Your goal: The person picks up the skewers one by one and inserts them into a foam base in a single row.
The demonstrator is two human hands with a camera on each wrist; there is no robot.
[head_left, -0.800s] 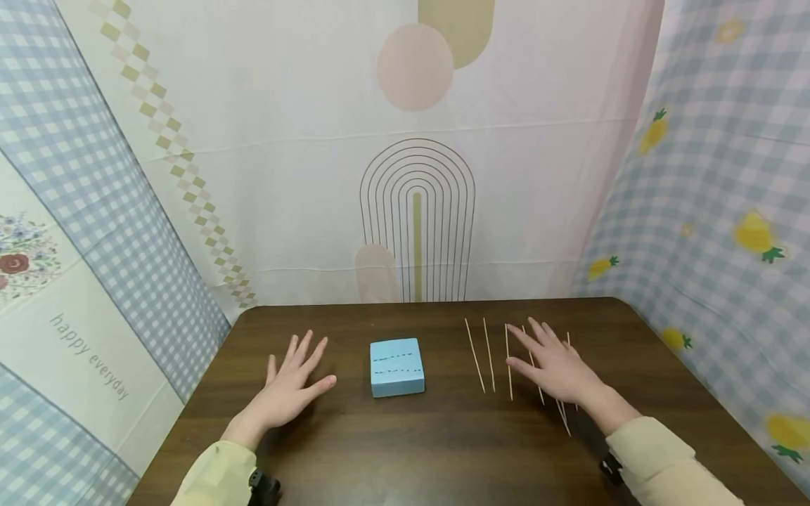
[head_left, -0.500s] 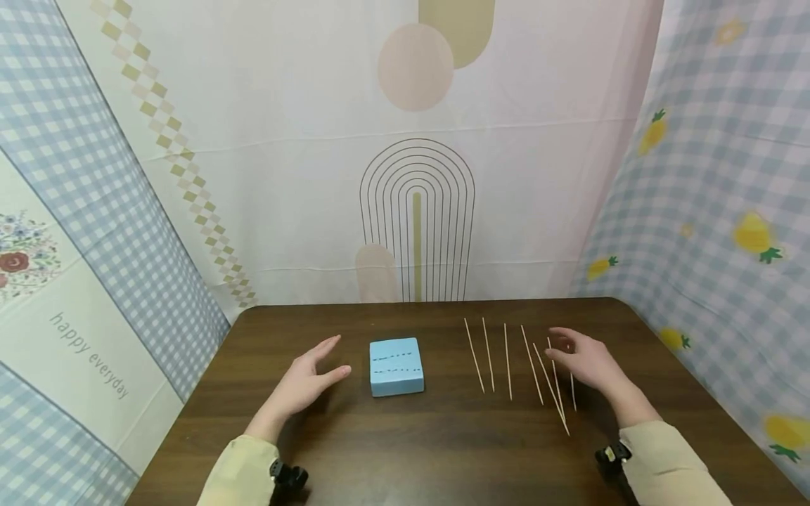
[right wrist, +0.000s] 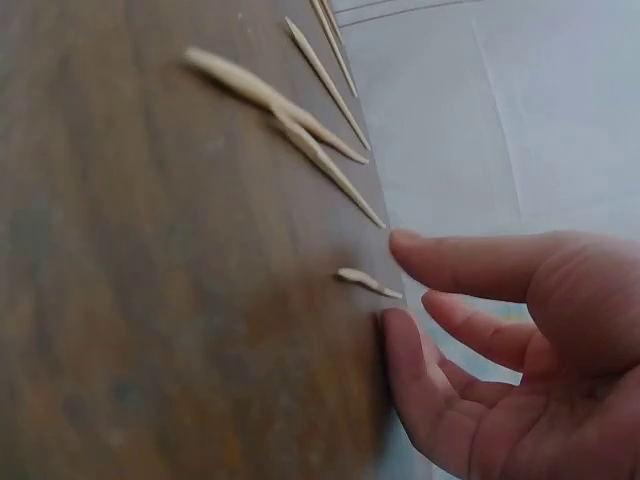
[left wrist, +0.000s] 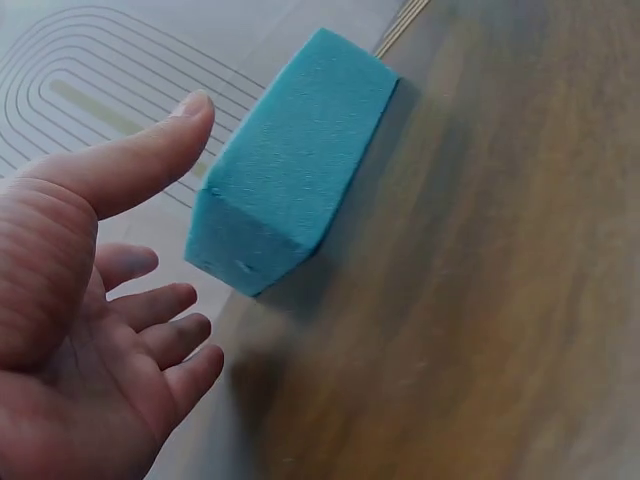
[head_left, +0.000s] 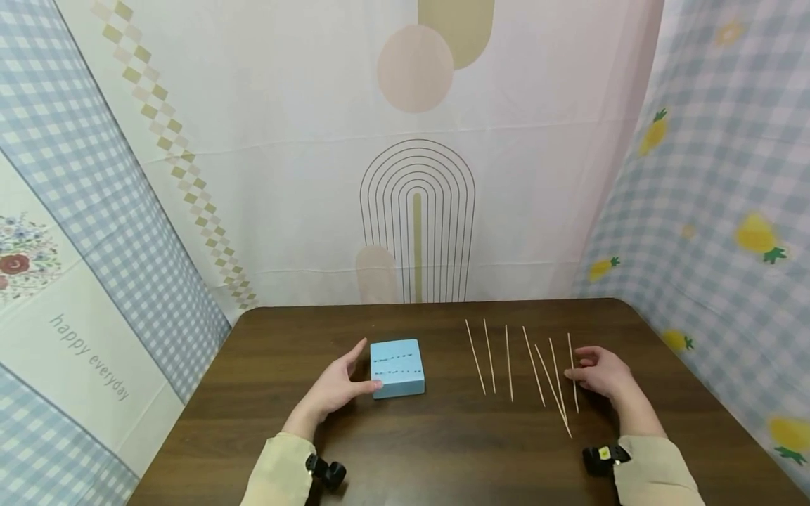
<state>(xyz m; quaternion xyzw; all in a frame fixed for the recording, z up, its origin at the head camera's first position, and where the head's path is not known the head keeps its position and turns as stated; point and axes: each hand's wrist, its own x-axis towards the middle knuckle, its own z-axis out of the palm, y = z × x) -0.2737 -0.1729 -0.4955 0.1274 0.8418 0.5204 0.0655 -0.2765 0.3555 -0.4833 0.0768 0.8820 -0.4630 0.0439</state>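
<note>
Head view finds the right hand nearer the sticks and the left hand nearer the blue block. Governing relation: the rightmost stick lies on the table to the left of the right palm, at the mouth of the gap between thumb and fingers. Its long axis runs from far to near, the far end leaning slightly left. The right wrist view shows it pointing into that gap, space visible on both sides.

Condition of the right hand: thumb and forefinger apart, fingers lightly bent, nothing gripped. Judgement: a pinch across the stick's narrow width calls for little more than closing that gap. The crossed pair lies just left of this stick and is the likeliest obstruction to the thumb; the other four sticks lie further left, apart from one another.

Condition of the left hand: thumb and forefinger spread wide, nothing gripped. The block lies to its right, the thumb near the block's near left corner. Contact cannot be confirmed from the head view; the left wrist view suggests a gap. The block's top is roughly square, with no evident long axis.
</note>
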